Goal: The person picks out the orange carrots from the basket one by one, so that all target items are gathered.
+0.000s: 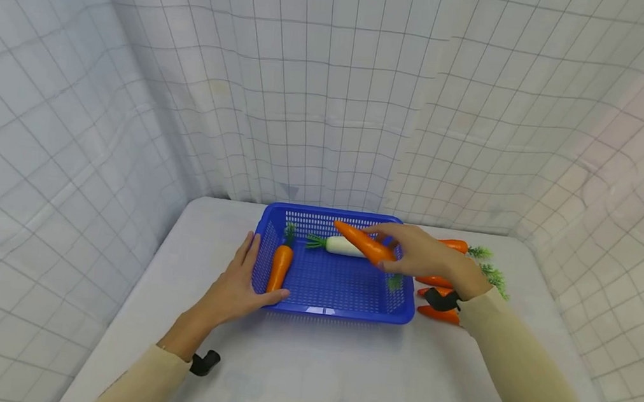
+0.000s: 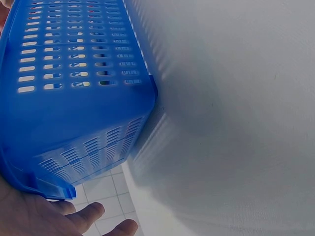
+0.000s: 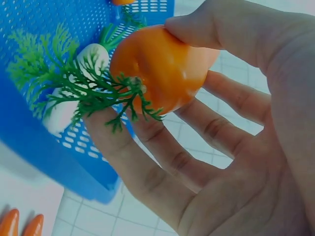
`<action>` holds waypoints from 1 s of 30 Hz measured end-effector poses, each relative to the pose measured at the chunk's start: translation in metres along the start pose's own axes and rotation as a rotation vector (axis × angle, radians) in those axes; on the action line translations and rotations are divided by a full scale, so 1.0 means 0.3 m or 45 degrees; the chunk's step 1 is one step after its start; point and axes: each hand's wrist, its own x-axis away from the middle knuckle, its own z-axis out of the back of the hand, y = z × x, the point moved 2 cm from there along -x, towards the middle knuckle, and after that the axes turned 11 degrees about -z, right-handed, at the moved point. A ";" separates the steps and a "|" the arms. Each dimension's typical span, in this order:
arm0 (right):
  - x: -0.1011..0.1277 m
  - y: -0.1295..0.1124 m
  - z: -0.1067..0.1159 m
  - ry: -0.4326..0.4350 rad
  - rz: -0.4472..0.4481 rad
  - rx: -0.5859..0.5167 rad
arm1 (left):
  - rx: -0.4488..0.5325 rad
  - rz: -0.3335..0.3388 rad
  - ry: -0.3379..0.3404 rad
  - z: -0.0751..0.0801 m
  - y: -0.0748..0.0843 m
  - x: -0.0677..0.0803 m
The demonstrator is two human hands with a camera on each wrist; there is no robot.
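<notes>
A pale worktop is enclosed by grid-patterned white curtains. A blue basket is steadied at its corner by the open left hand. A carrot is gripped over the basket by the right hand.

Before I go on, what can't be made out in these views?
- Loose orange carrots on the table, head view: their count, behind the right hand.
- Blue plastic basket, left wrist view: its contents, behind its wall.
- Held orange carrot, right wrist view: its tip, out of sight.
</notes>
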 end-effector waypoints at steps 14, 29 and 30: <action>0.137 0.053 0.050 0.066 -0.058 0.012 | -0.001 0.013 -0.007 0.002 0.007 0.002; 0.252 0.121 0.065 0.077 -0.101 0.059 | -0.007 0.018 -0.019 -0.002 0.000 0.001; 0.263 0.127 0.065 0.074 -0.105 0.057 | -0.005 0.017 -0.021 -0.002 0.001 0.000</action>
